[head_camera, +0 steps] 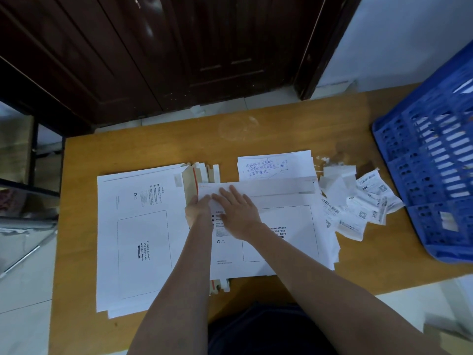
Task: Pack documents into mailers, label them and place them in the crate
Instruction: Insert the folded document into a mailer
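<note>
A white mailer (281,226) lies in the middle of the wooden table (153,149), its flap (268,187) folded down along the far edge. My right hand (236,213) lies flat on the mailer near its left end, fingers straight and pressing below the flap. My left hand (198,207) rests at the mailer's left edge, partly under the right hand; its fingers are mostly hidden. A stack of empty mailers (138,239) lies to the left. Handwritten documents (273,166) lie behind the mailer. Loose shipping labels (363,208) are heaped to the right. The blue crate (435,175) stands at far right.
Brown mailer flaps with red strips (202,175) stick out between the two piles. Peeled backing strips (335,175) lie beside the labels. A dark wooden door (204,47) stands beyond the table's far edge. Bare tabletop stretches along the far side.
</note>
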### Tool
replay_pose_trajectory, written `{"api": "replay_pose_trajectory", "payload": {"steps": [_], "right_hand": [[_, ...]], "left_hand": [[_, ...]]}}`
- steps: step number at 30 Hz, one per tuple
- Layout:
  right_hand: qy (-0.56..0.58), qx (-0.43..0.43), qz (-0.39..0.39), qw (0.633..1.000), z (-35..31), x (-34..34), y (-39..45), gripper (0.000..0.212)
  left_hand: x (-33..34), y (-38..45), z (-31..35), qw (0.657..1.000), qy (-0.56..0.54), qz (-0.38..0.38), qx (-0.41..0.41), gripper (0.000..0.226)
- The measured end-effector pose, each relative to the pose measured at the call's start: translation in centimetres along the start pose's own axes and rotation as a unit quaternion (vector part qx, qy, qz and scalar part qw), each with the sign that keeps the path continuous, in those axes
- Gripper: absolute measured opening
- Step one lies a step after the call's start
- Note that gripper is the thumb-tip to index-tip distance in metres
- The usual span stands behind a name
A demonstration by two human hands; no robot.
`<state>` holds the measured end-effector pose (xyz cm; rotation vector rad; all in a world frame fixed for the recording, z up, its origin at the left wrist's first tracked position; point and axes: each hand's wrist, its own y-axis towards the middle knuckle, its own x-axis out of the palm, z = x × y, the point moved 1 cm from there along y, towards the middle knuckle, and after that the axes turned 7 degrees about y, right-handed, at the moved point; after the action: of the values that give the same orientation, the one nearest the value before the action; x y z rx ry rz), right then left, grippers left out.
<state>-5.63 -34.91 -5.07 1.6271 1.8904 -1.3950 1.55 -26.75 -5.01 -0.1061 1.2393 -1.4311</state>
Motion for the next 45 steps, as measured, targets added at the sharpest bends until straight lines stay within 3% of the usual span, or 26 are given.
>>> {"api": "replay_pose_trajectory", "payload": {"steps": [3, 7, 9, 13, 15, 17, 19, 22, 24, 26, 29, 35, 40, 45], "right_hand": [[0.019, -0.001, -0.012, 1.000, -0.3, -0.6, 0.2, 0.053], [0.002, 0.000, -0.017, 1.000, -0.3, -0.4, 0.1, 0.055], [-0.018, 0.004, -0.020, 1.000, -0.4, -0.5, 0.3, 0.058], [-0.093, -0.003, -0.067, 0.993, 0.0, -0.8, 0.5, 0.076], [-0.020, -0.016, -0.067, 0.997, 0.3, -1.2, 0.5, 0.068], [0.108, -0.029, -0.012, 0.994, 0.5, -1.9, 0.2, 0.060], [0.193, -0.018, 0.122, 0.973, 1.0, -2.7, -0.6, 0.058], [0.148, 0.053, 0.299, 0.941, 2.6, -3.0, -2.5, 0.056], [0.076, 0.108, 0.365, 0.921, 4.2, -3.2, -3.9, 0.052], [0.051, 0.177, 0.333, 0.925, 6.1, -3.4, -5.2, 0.051], [0.048, 0.240, 0.270, 0.931, 8.7, -3.2, -7.2, 0.068], [0.048, 0.261, 0.154, 0.952, 10.8, -2.5, -8.2, 0.068], [0.035, 0.262, 0.116, 0.957, 11.0, -2.9, -8.2, 0.062], [0.041, 0.268, 0.167, 0.948, 11.8, -4.3, -8.1, 0.050]], "left_hand": [[0.1, 0.2, 0.1, 0.999, 0.033, -0.005, -0.007, 0.039], [0.2, 0.2, -0.4, 0.999, -0.031, 0.012, -0.009, 0.031], [0.6, -0.8, -0.3, 0.998, -0.029, 0.054, 0.025, 0.030], [2.3, -3.0, -0.4, 0.969, 0.095, 0.177, 0.146, 0.046], [2.4, -3.0, -0.5, 0.947, 0.145, 0.206, 0.200, 0.053], [2.1, -2.8, -0.3, 0.919, 0.188, 0.218, 0.269, 0.057], [2.2, -3.1, 0.5, 0.895, 0.211, 0.223, 0.324, 0.062], [3.1, -4.8, 1.5, 0.841, 0.281, 0.193, 0.420, 0.059], [4.3, -6.4, 1.8, 0.800, 0.326, 0.099, 0.495, 0.055], [6.0, -7.7, 1.8, 0.752, 0.357, -0.003, 0.554, 0.058], [8.4, -9.5, 1.5, 0.688, 0.432, -0.090, 0.577, 0.066], [10.6, -9.2, 0.3, 0.614, 0.582, -0.130, 0.516, 0.064], [10.9, -9.0, 0.5, 0.593, 0.619, -0.148, 0.493, 0.065], [10.8, -8.8, 0.5, 0.586, 0.626, -0.143, 0.495, 0.067]]}}
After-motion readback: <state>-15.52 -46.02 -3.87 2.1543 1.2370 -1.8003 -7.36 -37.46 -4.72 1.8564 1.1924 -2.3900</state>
